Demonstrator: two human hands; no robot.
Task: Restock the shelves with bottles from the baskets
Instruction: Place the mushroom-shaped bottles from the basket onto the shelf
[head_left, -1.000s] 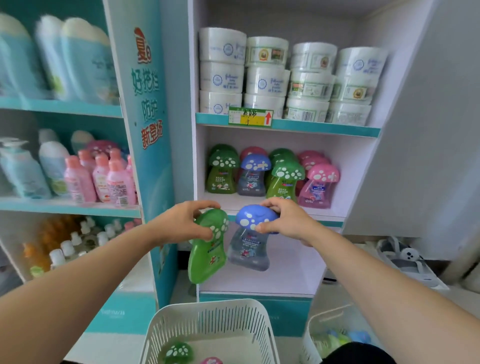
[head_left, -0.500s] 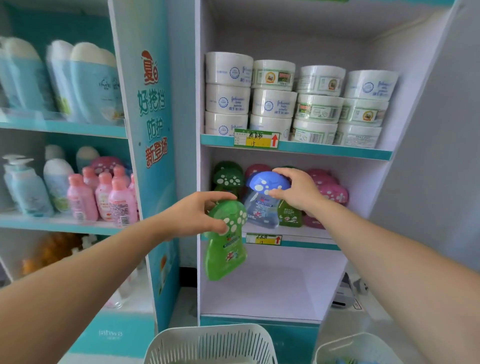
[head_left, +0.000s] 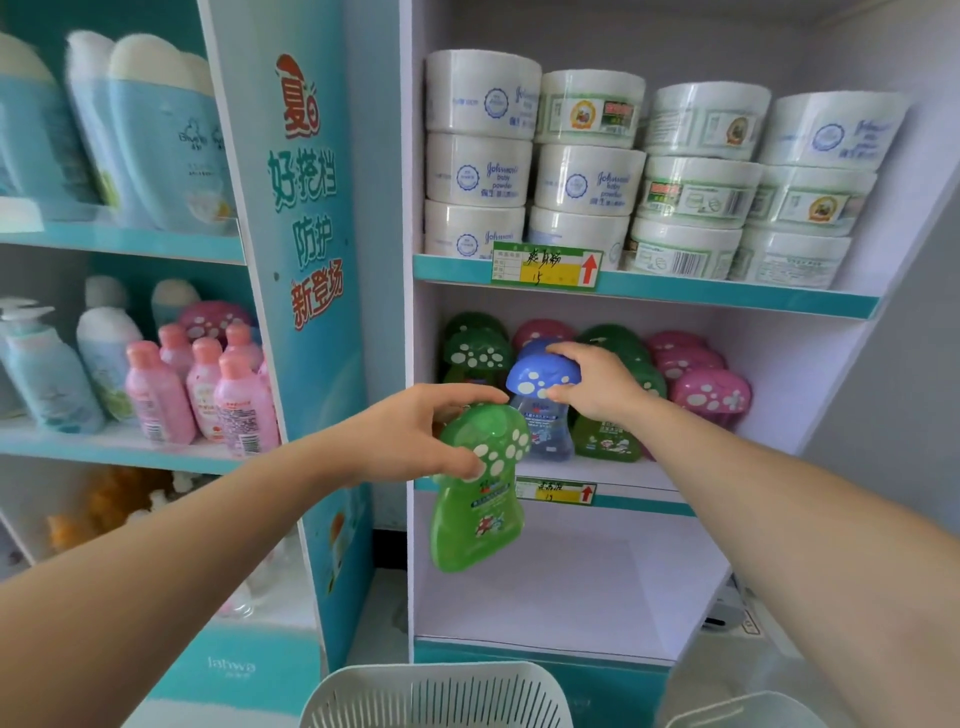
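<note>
My left hand (head_left: 415, 434) grips a green mushroom-shaped bottle (head_left: 475, 499) by its spotted cap; the bottle hangs tilted in front of the shelf edge, below the middle shelf (head_left: 644, 480). My right hand (head_left: 592, 382) holds a blue-capped mushroom bottle (head_left: 540, 410) by its cap, standing at the front of the middle shelf among green mushroom bottles (head_left: 478, 353) and pink mushroom bottles (head_left: 709, 392). Whether its base rests on the shelf I cannot tell. A white slotted basket (head_left: 436, 693) sits at the bottom edge; its contents are out of view.
White powder tubs (head_left: 587, 176) fill the upper shelf. The lowest compartment (head_left: 561, 587) holds nothing. A teal divider panel (head_left: 306, 312) separates the left shelves with pink bottles (head_left: 202, 389) and blue bottles (head_left: 156, 140). A second basket rim (head_left: 743, 714) shows at the bottom right.
Both hands rose from above the basket to the shelf. The right hand carried the blue bottle onto the middle shelf's front row; the left hand lifted the green bottle close to the shelf edge.
</note>
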